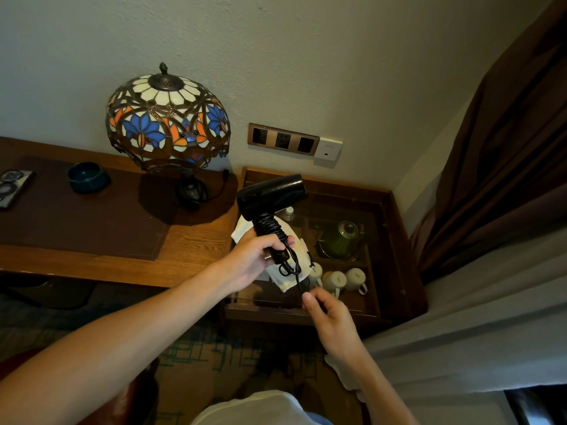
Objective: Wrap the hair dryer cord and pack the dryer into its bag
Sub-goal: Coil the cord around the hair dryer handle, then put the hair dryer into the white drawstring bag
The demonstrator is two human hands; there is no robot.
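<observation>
At the far left, a phone (pixel 13 187) and a dark bowl (pixel 88 177) are sitting on the wooden desk (pixel 196 240), with a stained-glass lamp (pixel 168 121) standing to their right. Moving right, the left hand (pixel 257 256) is closing around the lower handle of the black hair dryer (pixel 271 194), holding it upright above the near edge of the glass-topped side table (pixel 395 240). The cord (pixel 271 223) is lying coiled round the handle, and its loose tail is dangling below. The right hand (pixel 329 314) is pinching that tail between its fingertips (pixel 307 297), near and to the right. A pale cloth, probably the bag (pixel 287 271), is lying just behind the dryer on the glass, beside three cups (pixel 334 280).

The wraps are looking likely to spring loose if the tail slackens. The swinging plug end, hidden here, could knock the cups.
</observation>
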